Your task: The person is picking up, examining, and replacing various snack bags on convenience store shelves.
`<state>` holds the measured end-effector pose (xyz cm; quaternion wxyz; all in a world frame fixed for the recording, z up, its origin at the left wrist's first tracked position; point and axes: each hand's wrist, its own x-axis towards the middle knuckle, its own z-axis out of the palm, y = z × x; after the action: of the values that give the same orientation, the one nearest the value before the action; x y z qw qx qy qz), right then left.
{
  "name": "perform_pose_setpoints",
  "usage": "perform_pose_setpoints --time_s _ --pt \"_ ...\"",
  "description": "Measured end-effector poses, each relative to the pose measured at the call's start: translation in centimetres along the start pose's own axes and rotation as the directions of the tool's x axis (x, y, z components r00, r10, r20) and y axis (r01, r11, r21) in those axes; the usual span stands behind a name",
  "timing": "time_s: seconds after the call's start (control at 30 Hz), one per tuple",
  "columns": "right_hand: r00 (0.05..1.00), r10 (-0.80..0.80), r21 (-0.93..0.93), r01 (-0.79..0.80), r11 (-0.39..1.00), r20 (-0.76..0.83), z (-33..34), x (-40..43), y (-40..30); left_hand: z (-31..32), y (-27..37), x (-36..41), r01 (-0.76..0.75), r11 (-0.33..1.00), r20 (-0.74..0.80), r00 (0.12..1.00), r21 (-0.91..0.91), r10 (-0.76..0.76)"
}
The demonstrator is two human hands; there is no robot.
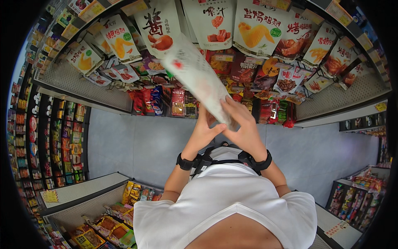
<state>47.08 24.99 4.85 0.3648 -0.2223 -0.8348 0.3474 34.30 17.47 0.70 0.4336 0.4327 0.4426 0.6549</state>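
Note:
Between my two hands is a white snack pouch [199, 77], blurred and tilted up toward the upper left. Its lower end is in the grip of my left hand [203, 130], whose thumb lies across the near side. My right hand [244, 126] holds the same end from the right, fingers along the pouch's edge. Just beyond it, large white pouches with chicken and duck pictures hang on the shelf, among them one with a brown sauce picture [160, 31] and one with a yellow wing [256, 34].
Smaller packets [283, 81] hang on lower hooks, with red packets [149, 99] at the bottom. Perforated shelf panels [84, 84] flank the display. A tall snack rack [68, 140] stands at left, and a bin of packaged food [105, 227] behind me. Grey floor tiles [115, 140] lie below.

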Motion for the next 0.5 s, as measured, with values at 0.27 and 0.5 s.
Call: perform_pose_setpoints --time_s 0.27,0.5 --pt "0.977 -0.136 -0.106 0.155 0.982 0.163 0.6 1.6 -1.0 -2.3 1.7 1.2 0.077 0.916 -0.097 0.987 -0.393 -0.125" --pt "0.998 -0.064 0.042 0.064 0.997 0.016 -0.2 1.9 0.6 -3.7 1.1 1.1 0.055 0.856 -0.155 0.976 -0.514 -0.156"
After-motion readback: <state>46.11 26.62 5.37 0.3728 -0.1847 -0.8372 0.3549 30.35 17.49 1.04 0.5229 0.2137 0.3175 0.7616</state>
